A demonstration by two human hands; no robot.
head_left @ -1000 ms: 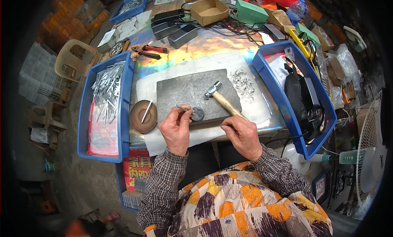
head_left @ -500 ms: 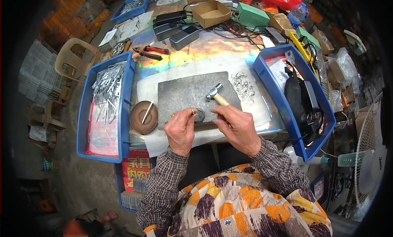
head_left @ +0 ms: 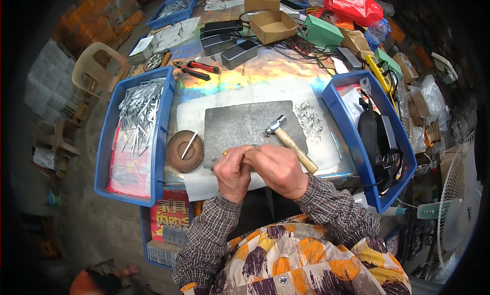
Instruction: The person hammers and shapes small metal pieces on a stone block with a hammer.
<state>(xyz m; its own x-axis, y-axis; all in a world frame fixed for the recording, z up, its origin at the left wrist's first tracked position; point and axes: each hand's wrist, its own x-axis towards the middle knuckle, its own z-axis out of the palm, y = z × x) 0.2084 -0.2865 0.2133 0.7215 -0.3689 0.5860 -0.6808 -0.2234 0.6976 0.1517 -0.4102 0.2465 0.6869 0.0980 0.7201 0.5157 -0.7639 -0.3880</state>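
Note:
My left hand (head_left: pixel 233 171) and my right hand (head_left: pixel 279 170) meet over the near edge of a flat grey stone slab (head_left: pixel 245 122). Both are closed with fingertips pinched together; what they hold, if anything, is hidden behind the fingers. Just right of them, a ball-peen hammer (head_left: pixel 292 146) with a wooden handle lies across the slab, its head pointing away from me. To the left of my hands sits a round brown wooden block (head_left: pixel 175 161), and a thin silvery strip (head_left: pixel 189 145) rests on top of it.
A blue tray (head_left: pixel 169 98) of metal strips stands left; another blue tray (head_left: pixel 334 93) with black items stands right. Small metal bits (head_left: pixel 308 122) lie on white paper (head_left: pixel 191 182). Farther back are red-handled pliers (head_left: pixel 196 69), black boxes (head_left: pixel 240 54), a cardboard tray (head_left: pixel 274 34) and cables.
My right hand has moved left from beside the hammer to meet my left hand, and its fingers have closed. The hammer's handle now shows fully. The view has shifted slightly.

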